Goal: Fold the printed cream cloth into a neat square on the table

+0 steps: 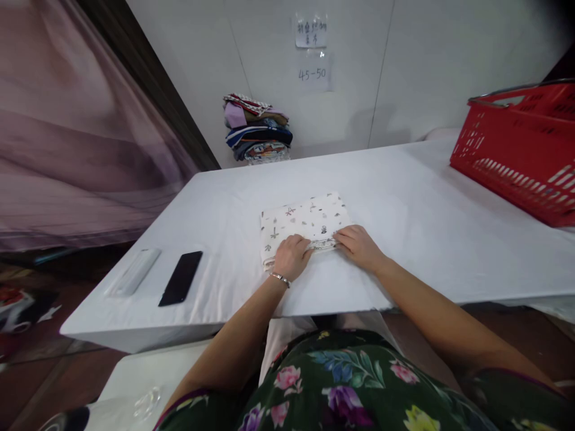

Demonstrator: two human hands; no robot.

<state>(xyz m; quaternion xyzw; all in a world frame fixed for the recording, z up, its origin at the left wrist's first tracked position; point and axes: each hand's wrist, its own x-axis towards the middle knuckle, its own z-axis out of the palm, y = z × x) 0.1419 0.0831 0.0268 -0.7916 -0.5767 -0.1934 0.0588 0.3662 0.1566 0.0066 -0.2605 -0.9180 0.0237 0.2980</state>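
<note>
A folded white cloth (305,218) with small starfish and plant prints lies flat on the white-covered table (395,203), in front of me. Its layered near edge faces my body. My left hand (291,256), with a bracelet at the wrist, grips that edge left of the middle, fingers curled over the top and thumb at the layers. At the right end of the same edge, my right hand (359,246) pinches the layers between thumb and fingers.
A black phone (181,278) and a white elongated object (136,272) lie at the left. Behind the far edge rises a stack of folded fabrics (258,129). A red basket (521,149) stands at the right. Handwritten paper signs (311,33) hang on the wall.
</note>
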